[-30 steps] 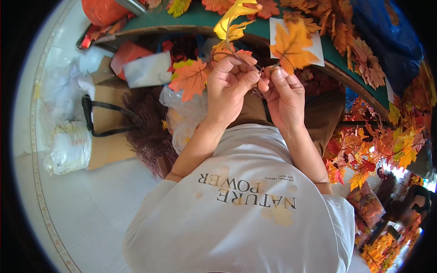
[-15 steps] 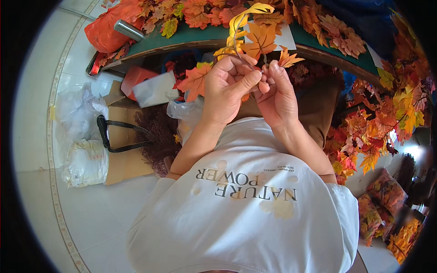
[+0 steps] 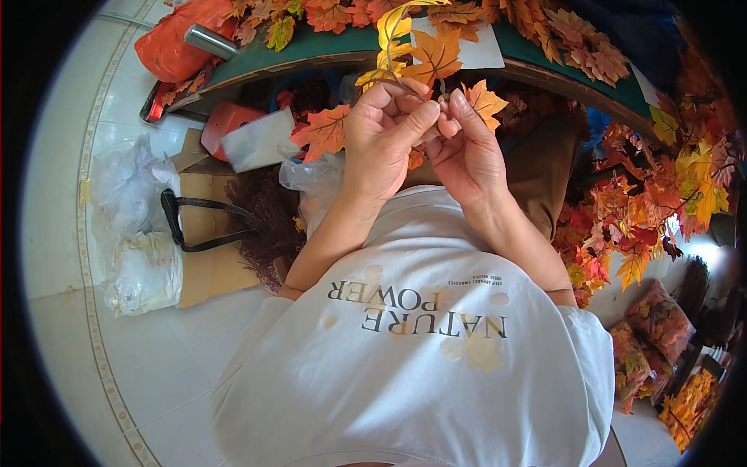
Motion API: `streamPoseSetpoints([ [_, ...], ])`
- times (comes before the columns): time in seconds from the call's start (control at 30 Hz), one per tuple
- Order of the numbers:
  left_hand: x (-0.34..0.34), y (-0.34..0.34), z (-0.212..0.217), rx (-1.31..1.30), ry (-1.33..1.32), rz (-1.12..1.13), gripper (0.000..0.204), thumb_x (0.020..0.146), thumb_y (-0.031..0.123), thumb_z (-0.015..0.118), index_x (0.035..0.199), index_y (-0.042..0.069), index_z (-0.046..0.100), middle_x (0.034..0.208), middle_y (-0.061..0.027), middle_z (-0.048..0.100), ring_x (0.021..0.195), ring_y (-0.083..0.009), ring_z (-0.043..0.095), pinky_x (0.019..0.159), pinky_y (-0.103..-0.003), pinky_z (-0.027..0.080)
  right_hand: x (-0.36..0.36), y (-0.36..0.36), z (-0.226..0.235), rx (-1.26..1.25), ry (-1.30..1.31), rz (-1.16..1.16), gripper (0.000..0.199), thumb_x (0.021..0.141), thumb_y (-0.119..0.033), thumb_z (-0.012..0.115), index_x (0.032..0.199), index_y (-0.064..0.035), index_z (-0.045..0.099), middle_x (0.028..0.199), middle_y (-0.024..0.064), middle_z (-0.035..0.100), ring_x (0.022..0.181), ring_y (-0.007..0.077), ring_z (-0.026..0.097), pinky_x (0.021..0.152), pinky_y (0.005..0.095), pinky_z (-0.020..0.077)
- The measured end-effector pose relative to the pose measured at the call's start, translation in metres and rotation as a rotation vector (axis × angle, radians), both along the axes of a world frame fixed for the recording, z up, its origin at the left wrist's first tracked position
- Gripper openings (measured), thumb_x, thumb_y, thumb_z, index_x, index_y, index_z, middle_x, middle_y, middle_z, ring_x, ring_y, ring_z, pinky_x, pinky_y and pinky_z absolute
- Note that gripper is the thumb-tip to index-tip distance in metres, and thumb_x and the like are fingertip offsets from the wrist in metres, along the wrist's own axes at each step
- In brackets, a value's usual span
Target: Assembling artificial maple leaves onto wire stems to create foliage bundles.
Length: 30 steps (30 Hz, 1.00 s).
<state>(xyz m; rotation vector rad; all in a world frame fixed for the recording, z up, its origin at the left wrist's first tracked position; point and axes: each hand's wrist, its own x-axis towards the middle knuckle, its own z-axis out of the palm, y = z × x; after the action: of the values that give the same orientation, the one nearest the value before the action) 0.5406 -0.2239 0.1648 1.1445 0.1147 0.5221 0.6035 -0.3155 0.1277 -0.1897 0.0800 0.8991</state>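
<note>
Just in front of the table edge, my two hands meet with their fingertips together. My left hand (image 3: 373, 144) is closed around the thin brown stem of an artificial maple leaf garland. Yellow leaves (image 3: 391, 50) curl up from that stem, and a red-orange leaf (image 3: 323, 132) sticks out left of the hand. My right hand (image 3: 475, 156) pinches a thin leaf stem between thumb and forefinger, close to the left fingertips. Above them stands an orange leaf (image 3: 436, 56); another orange leaf (image 3: 487, 101) shows behind the right thumb. The exact joint between the fingers is hidden.
A green table (image 3: 272, 68) bears loose maple leaves, a metal cylinder (image 3: 210, 42) and an orange bag (image 3: 175, 47). At left are a cardboard box (image 3: 214, 268) and clear plastic bags (image 3: 136, 194). Leaf garlands (image 3: 630, 202) hang at right, above packed bags of leaves (image 3: 661, 319).
Both hands and the garland have shifted slightly up and left in the picture, along with the whole scene. The orange leaf behind the right thumb now faces more fully into view.
</note>
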Motion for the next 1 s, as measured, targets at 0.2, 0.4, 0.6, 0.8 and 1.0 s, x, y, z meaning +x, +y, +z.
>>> streamPoseSetpoints([
  [0.2,0.000,0.001,0.000,-0.025,0.028,-0.007,0.013,0.084,-0.003,0.059,0.095,-0.003,0.051,0.082,-0.0127,0.063,0.072,-0.0213,0.066,0.065,-0.027,0.055,0.003,0.000,-0.004,0.058,0.025,0.054,0.011,0.089,-0.018,0.058,0.088,-0.0072,0.059,0.079,0.0008,0.062,0.067,0.0067,0.056,0.068,0.0225,0.0496],
  [0.4,0.003,0.001,-0.002,-0.038,0.029,-0.004,0.013,0.084,-0.003,0.059,0.095,-0.003,0.052,0.082,-0.0128,0.063,0.072,-0.0222,0.066,0.065,-0.028,0.056,0.004,0.000,-0.005,0.029,0.016,0.053,0.010,0.089,-0.019,0.057,0.087,-0.0085,0.058,0.079,0.0002,0.062,0.067,0.0062,0.056,0.070,0.0224,0.0493],
  [0.6,0.004,0.002,-0.005,-0.044,0.039,0.014,0.013,0.083,-0.003,0.060,0.095,-0.003,0.053,0.082,-0.0124,0.063,0.073,-0.0215,0.066,0.066,-0.028,0.056,0.003,0.001,-0.005,0.026,-0.019,0.045,0.011,0.089,-0.018,0.057,0.087,-0.0065,0.059,0.077,0.0002,0.060,0.067,0.0063,0.054,0.070,0.0226,0.0487],
  [0.8,0.003,0.003,-0.007,-0.041,0.046,-0.005,0.013,0.084,-0.003,0.059,0.095,-0.003,0.053,0.081,-0.0117,0.063,0.073,-0.0206,0.066,0.067,-0.029,0.057,0.002,0.001,-0.005,0.009,-0.037,0.033,0.008,0.089,-0.015,0.058,0.088,-0.0071,0.058,0.073,-0.0011,0.058,0.068,0.0066,0.054,0.070,0.0220,0.0485],
  [1.0,0.002,0.008,-0.011,-0.034,0.050,-0.022,0.013,0.083,-0.004,0.059,0.095,-0.002,0.053,0.081,-0.0107,0.062,0.069,-0.0186,0.064,0.063,-0.026,0.054,0.007,0.005,-0.017,-0.043,-0.178,-0.042,0.009,0.086,-0.011,0.061,0.087,-0.0030,0.058,0.074,0.0024,0.059,0.064,0.0088,0.056,0.062,0.0236,0.0494],
])
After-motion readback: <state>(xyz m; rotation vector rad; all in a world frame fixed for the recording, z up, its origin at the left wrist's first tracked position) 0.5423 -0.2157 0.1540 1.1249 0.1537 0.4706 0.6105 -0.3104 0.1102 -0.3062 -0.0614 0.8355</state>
